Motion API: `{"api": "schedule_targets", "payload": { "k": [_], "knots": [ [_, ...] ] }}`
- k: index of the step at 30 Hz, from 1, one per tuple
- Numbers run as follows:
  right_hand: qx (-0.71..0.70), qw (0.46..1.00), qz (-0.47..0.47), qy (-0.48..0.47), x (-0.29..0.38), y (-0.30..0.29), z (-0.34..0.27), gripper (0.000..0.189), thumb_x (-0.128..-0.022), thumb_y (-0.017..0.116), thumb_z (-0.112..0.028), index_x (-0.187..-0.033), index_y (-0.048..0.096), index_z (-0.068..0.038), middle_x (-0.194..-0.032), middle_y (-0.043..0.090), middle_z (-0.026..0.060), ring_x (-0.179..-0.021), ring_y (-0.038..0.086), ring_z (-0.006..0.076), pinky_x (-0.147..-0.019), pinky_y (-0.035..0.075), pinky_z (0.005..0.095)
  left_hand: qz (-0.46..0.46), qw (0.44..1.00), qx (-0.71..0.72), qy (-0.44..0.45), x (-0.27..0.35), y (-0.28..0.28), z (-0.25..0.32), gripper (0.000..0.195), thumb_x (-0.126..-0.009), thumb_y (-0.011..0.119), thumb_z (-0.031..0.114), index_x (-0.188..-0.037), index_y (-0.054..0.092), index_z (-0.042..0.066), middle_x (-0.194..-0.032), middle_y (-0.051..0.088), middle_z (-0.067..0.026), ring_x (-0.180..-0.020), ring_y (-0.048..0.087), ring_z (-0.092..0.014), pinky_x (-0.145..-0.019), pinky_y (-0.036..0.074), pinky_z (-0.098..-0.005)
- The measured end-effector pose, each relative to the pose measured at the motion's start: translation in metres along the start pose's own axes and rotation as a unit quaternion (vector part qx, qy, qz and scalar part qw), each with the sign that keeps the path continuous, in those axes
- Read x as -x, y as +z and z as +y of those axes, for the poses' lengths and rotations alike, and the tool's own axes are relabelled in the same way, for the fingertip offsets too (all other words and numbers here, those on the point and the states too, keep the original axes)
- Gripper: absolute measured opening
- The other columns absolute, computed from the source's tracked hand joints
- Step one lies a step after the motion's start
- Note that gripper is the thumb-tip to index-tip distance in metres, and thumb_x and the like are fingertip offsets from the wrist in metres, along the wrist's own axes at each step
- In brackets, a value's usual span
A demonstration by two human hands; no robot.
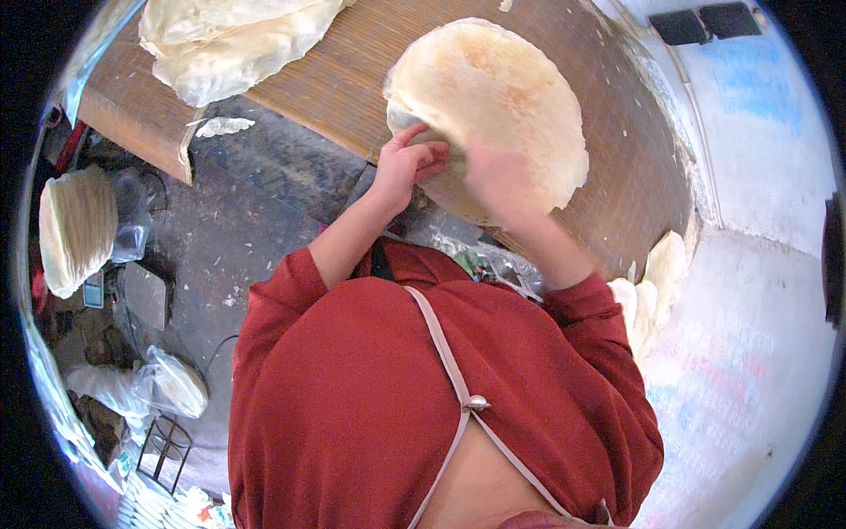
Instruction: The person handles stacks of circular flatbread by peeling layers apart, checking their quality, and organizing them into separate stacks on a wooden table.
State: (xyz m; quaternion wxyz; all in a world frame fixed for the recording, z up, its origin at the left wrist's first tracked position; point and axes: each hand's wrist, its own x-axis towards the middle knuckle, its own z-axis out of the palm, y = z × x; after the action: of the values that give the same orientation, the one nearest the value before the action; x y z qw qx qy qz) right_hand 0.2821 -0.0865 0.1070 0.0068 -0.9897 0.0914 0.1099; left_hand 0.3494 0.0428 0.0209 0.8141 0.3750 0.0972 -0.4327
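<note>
A large, round, thin flatbread (pixel 496 86) lies before me on a brown table covered with a ribbed surface. My left hand (pixel 406 159) is at its lower left edge, fingers bent, with thumb and fingertips by a folded or lifted part of the sheet. Whether they pinch it cannot be made out. My right hand (pixel 499 175) is blurred and lies over the lower middle of the flatbread; its fingers are not clear. The near edge of the bread hangs between my forearms.
More thin sheets (pixel 231 46) are heaped at the table's upper left, beside a loose scrap (pixel 225 126). A thick stack of flatbreads (pixel 79 228) stands far left, above a bagged one (pixel 173 383). Folded pieces (pixel 661 264) lean by the wall (pixel 760 317) at right.
</note>
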Motion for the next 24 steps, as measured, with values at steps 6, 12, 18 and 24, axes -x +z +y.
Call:
{"api": "schedule_targets", "payload": {
  "k": [6, 12, 18, 24],
  "knots": [
    [-0.324, 0.944, -0.033, 0.057, -0.054, -0.112, 0.169, 0.024, -0.078, 0.064, -0.018, -0.093, 0.067, 0.000, -0.081, 0.066, 0.0040, -0.071, 0.059, 0.0135, -0.066, 0.049, 0.0299, 0.036, 0.999, -0.022, 0.004, -0.007, -0.008, -0.008, 0.058, -0.077, 0.048, -0.004, -0.132, 0.031, 0.004, -0.111, 0.056, -0.0217, -0.096, 0.061, -0.028, -0.079, 0.052, -0.0347],
    [-0.111, 0.977, 0.126, 0.130, -0.026, -0.288, 0.275, 0.027, -0.082, 0.062, -0.022, -0.099, 0.064, 0.000, -0.089, 0.066, 0.0072, -0.076, 0.061, 0.0138, -0.070, 0.049, 0.0293, 0.022, 1.000, -0.022, 0.001, -0.007, 0.000, -0.011, 0.055, -0.079, 0.046, -0.004, -0.132, 0.033, 0.005, -0.111, 0.056, -0.0213, -0.095, 0.061, -0.028, -0.081, 0.052, -0.0335],
    [0.181, 0.950, 0.239, 0.085, 0.010, -0.268, 0.152, 0.030, -0.084, 0.054, -0.025, -0.104, 0.061, -0.004, -0.092, 0.066, 0.0158, -0.083, 0.064, 0.0267, -0.073, 0.049, 0.0358, 0.047, 0.999, -0.010, -0.013, 0.016, 0.003, 0.004, 0.051, -0.078, 0.047, -0.005, -0.128, 0.040, 0.000, -0.110, 0.056, -0.0189, -0.097, 0.060, -0.028, -0.085, 0.049, -0.0345],
    [0.203, 0.974, 0.097, -0.016, 0.013, -0.042, 0.012, 0.014, -0.075, 0.053, -0.006, -0.088, 0.054, -0.001, -0.074, 0.060, 0.0131, -0.067, 0.065, 0.0286, -0.055, 0.052, 0.0356, 0.122, 0.984, -0.108, 0.070, 0.049, -0.022, -0.007, 0.054, -0.073, 0.052, -0.007, -0.125, 0.041, -0.008, -0.114, 0.054, -0.0154, -0.104, 0.055, -0.026, -0.087, 0.046, -0.0311]
  ]
}}
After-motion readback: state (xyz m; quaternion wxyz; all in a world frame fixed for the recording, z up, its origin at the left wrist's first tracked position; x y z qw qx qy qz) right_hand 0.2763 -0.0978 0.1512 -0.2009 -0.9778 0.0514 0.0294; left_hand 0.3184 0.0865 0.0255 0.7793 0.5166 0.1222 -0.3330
